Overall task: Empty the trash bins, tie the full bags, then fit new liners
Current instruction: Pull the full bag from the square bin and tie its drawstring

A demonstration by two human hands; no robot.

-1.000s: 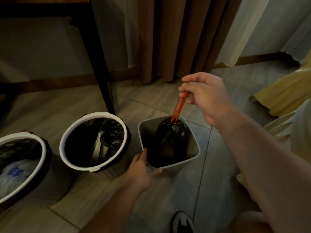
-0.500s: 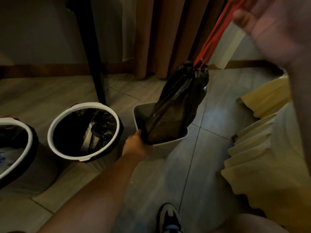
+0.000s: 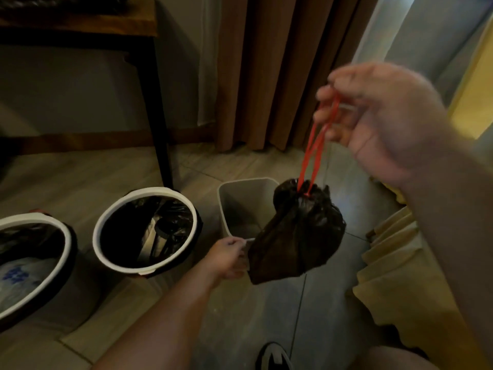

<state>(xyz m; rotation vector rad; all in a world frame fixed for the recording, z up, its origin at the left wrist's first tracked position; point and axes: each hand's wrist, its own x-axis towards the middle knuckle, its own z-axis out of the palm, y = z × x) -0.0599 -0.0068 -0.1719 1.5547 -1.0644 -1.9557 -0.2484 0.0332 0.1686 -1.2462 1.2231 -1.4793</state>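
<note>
right hand at upper right pinching red drawstring, black bag hanging clear above square grey bin; left hand gripping its near rim, centre frame

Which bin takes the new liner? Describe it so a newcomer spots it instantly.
Below the brown curtain, three bins stand in a row on the floor. The rightmost bin, right of the black table leg, has the left hand gripping its near rim. Unlike the middle bin and left bin, both round, white-rimmed and black-lined, it is square, grey and bare inside.
</note>
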